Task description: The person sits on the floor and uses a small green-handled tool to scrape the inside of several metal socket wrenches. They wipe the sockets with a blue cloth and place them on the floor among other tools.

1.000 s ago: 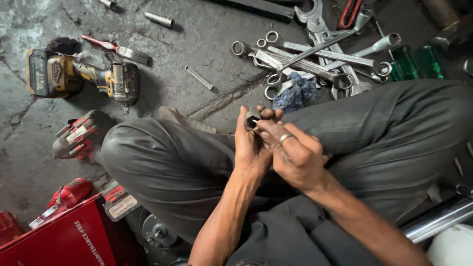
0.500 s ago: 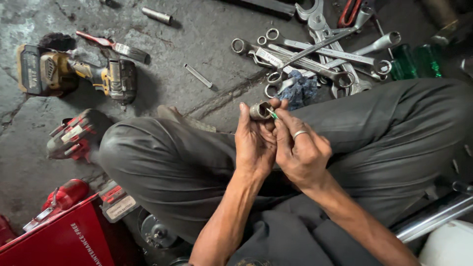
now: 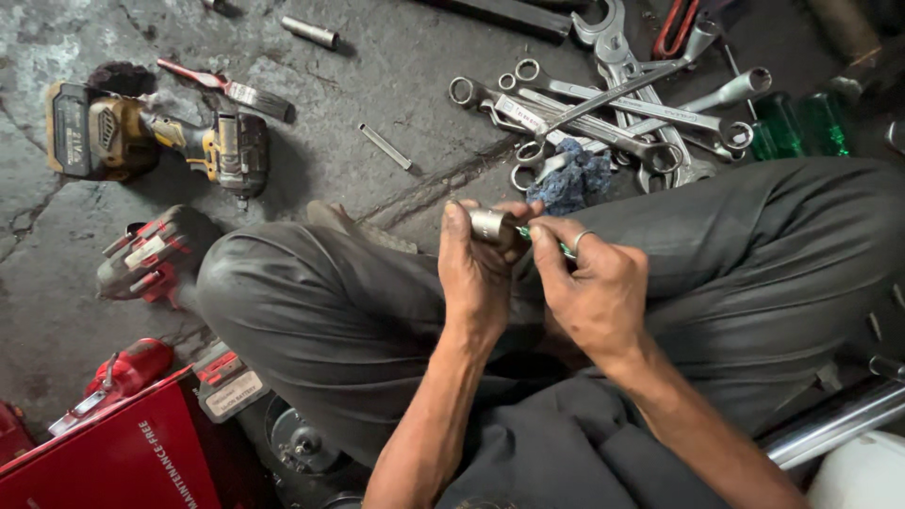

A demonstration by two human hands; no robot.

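Observation:
I sit cross-legged on a concrete floor in dark grey trousers (image 3: 311, 320). My left hand (image 3: 476, 278) grips a short silver socket (image 3: 489, 224) between thumb and fingertips, held over my knee. My right hand (image 3: 599, 287), with a ring on one finger, pinches a thin green-handled tool (image 3: 547, 242) whose tip meets the socket's end. Both hands touch each other above my lap.
A pile of combination wrenches (image 3: 603, 108) and a blue rag (image 3: 570, 184) lie ahead. A yellow cordless impact driver (image 3: 151, 141), a red one (image 3: 151, 259), a brush (image 3: 226, 90), a loose socket (image 3: 311, 33), a small rod (image 3: 385, 146) and a red toolbox (image 3: 123, 452) sit to the left.
The view has tilted slightly, so floor items sit lower in frame. My hands have turned the socket on its side and the right hand now works the thin tool at its end.

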